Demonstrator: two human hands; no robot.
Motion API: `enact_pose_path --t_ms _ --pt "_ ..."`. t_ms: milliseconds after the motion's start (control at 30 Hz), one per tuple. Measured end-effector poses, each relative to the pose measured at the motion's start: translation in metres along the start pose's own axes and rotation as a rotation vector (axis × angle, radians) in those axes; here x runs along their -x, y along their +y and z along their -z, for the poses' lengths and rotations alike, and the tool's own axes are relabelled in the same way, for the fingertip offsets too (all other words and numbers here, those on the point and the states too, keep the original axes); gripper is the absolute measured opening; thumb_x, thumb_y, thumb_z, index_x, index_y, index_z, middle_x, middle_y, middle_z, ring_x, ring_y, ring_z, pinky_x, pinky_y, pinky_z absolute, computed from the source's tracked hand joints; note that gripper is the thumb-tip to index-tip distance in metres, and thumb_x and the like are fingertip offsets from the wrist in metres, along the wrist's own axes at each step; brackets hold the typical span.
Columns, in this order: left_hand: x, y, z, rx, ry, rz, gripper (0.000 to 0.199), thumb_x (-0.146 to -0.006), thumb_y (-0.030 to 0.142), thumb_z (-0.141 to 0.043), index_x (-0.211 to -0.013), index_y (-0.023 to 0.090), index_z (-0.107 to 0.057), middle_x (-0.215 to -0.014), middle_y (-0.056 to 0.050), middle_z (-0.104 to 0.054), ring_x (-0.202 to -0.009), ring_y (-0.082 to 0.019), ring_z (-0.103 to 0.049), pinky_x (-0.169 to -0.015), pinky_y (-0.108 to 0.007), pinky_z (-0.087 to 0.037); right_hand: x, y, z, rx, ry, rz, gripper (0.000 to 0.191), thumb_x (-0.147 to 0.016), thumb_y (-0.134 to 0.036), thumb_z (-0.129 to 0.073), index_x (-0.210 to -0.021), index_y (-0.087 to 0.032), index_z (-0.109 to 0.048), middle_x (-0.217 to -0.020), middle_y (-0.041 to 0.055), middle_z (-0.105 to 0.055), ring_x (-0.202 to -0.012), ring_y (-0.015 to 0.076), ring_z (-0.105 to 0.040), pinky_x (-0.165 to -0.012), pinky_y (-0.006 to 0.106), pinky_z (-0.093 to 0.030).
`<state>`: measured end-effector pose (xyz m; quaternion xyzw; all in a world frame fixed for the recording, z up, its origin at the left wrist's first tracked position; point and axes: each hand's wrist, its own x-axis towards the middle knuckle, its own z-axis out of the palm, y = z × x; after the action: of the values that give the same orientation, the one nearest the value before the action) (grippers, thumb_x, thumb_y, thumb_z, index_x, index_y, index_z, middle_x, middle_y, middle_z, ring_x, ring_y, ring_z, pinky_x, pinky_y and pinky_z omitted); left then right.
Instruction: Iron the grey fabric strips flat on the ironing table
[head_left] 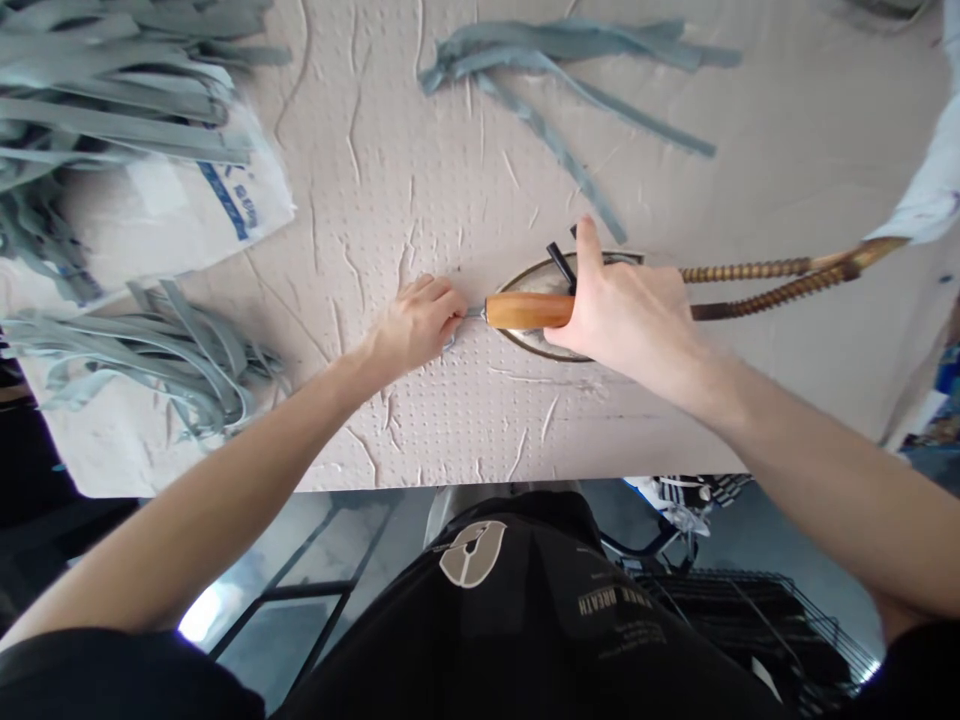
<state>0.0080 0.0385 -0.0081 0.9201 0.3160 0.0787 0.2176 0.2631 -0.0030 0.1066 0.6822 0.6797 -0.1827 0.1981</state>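
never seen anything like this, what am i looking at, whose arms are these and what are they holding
This picture comes from a camera worn on a person's head, looking down at their own bare arms, with their black shirt at the bottom. The right hand grips a wooden-handled tool, and the left hand sits at its metal tip. Beneath lies an oval metal piece with two twisted rods running right. Grey strips lie on a pale textured surface, some on a white printed bag.
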Motion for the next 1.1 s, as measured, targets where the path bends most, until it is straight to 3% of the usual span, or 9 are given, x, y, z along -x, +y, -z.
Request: enact_pose_path --t_ms 267,433,667,900,1100 --pt "0.001 -0.001 0.011 0.045 -0.096 0.097 0.012 -0.088 0.011 -0.053 -0.09 0.018 -0.062 -0.093 -0.008 -0.064 -0.093 -0.023 -0.061 -0.081 -0.036 -0.052 -0.002 -0.002 0.004 0.054 -0.026 -0.004 0.112 -0.081 -0.069 -0.056 -0.159 0.004 -0.021 -0.099 0.0257 -0.073 -0.089 0.0375 -0.07 -0.078 0.044 -0.048" --pt "0.008 -0.002 0.011 0.142 -0.063 0.168 0.013 -0.085 0.008 -0.053 -0.088 0.019 -0.061 -0.087 -0.004 -0.062 -0.078 -0.017 -0.059 -0.072 -0.03 -0.05 -0.001 -0.013 0.013 0.048 -0.035 0.06 0.102 -0.086 -0.061 -0.054 -0.158 0.006 -0.024 -0.097 0.025 -0.074 -0.088 0.0348 -0.071 -0.076 0.04 -0.049" --pt "0.038 -0.008 -0.012 -0.043 0.109 -0.092 0.026 -0.099 0.013 -0.04 -0.091 0.021 -0.063 -0.095 -0.008 -0.063 -0.087 -0.02 -0.057 -0.081 -0.037 -0.051 -0.005 -0.024 0.008 0.024 -0.009 0.092 0.099 -0.088 -0.055 -0.051 -0.158 0.009 -0.022 -0.097 0.0268 -0.073 -0.091 0.0374 -0.071 -0.078 0.041 -0.05" --pt "0.046 -0.014 -0.017 -0.138 0.153 -0.162 0.029 -0.1 0.012 -0.038 -0.089 0.02 -0.064 -0.096 -0.009 -0.064 -0.086 -0.02 -0.057 -0.078 -0.037 -0.052 -0.01 -0.018 0.001 0.023 -0.018 0.097 0.114 -0.084 -0.071 -0.052 -0.162 0.003 -0.013 -0.096 0.0222 -0.073 -0.09 0.0372 -0.069 -0.081 0.045 -0.048" --pt "0.05 -0.013 -0.021 -0.057 0.156 -0.113 0.029 -0.1 0.014 -0.039 -0.091 0.021 -0.065 -0.1 -0.009 -0.065 -0.091 -0.021 -0.058 -0.082 -0.039 -0.052 -0.012 -0.03 0.005 0.056 -0.045 0.104 0.11 -0.084 -0.062 -0.058 -0.162 0.001 -0.014 -0.099 0.0228 -0.073 -0.093 0.0385 -0.069 -0.082 0.047 -0.048"
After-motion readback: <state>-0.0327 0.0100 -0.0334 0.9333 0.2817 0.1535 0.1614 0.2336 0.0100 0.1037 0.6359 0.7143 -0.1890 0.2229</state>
